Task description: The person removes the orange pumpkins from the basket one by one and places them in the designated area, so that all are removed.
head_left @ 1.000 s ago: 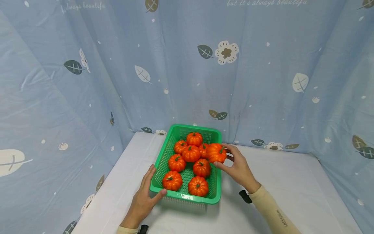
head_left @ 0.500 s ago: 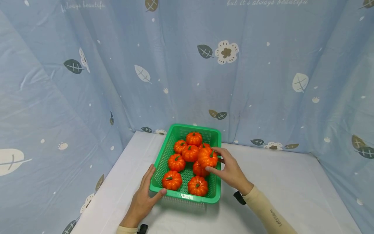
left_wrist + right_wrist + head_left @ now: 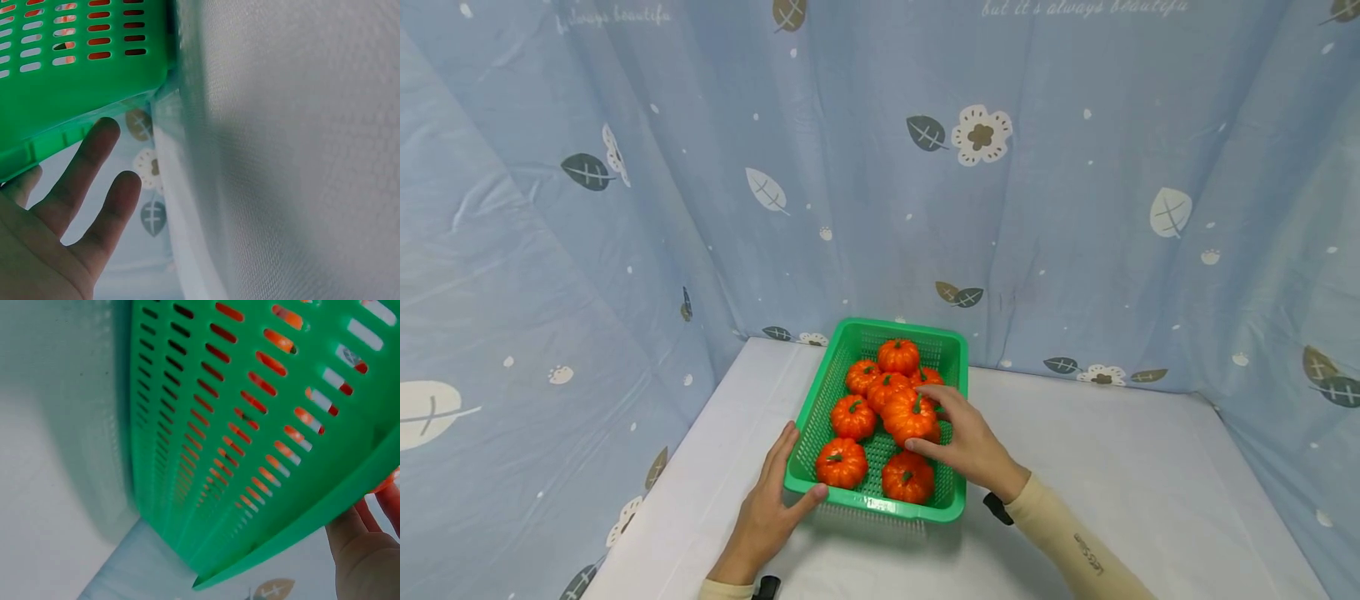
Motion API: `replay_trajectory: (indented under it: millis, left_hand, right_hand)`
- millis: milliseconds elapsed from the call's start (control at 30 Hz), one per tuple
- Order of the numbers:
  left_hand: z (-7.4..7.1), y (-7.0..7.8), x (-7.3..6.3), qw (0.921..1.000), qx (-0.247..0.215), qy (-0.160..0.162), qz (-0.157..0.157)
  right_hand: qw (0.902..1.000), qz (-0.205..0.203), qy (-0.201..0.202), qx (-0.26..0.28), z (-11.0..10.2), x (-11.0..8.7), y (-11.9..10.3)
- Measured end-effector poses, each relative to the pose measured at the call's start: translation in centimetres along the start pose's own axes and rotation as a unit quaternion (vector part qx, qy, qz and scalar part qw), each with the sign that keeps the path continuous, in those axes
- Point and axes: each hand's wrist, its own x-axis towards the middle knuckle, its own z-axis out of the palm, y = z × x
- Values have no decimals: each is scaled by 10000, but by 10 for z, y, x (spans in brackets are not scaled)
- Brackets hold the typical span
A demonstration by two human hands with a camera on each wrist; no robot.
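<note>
A green slotted plastic basket (image 3: 917, 512) holds several small orange toy pumpkins with green stems, such as one pumpkin (image 3: 842, 463) in its front left corner. My right hand (image 3: 976, 442) reaches over the basket's right rim and grips another pumpkin (image 3: 904, 418) between thumb and fingers, above the others. My left hand (image 3: 765, 508) rests at the front left corner, fingers along the left side and thumb on the front rim. The left wrist view shows that hand's fingers (image 3: 115, 200) spread and fairly straight below the rim. In the right wrist view the basket wall (image 3: 350, 469) hides most of the held pumpkin.
The basket stands on a white-covered table (image 3: 1120, 467). A blue patterned curtain (image 3: 865, 183) hangs behind and along the left side. The basket's back edge is close to the curtain.
My right hand has moved left and slightly toward me with the pumpkin, from the right rim to over the basket's middle. The left hand and the basket have stayed put.
</note>
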Motion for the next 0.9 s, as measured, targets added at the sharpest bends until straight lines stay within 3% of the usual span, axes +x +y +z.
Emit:
replay_trajectory:
  millis: [633,900]
  left_hand:
    - [2,-1,1,10000,-39,-7,-38]
    - [2,-3,1,10000,-46,39,48]
  right_hand:
    - [9969,-32,-375,-690,27,7,-5]
    - [9933,193,-609,-959,33,9,-7]
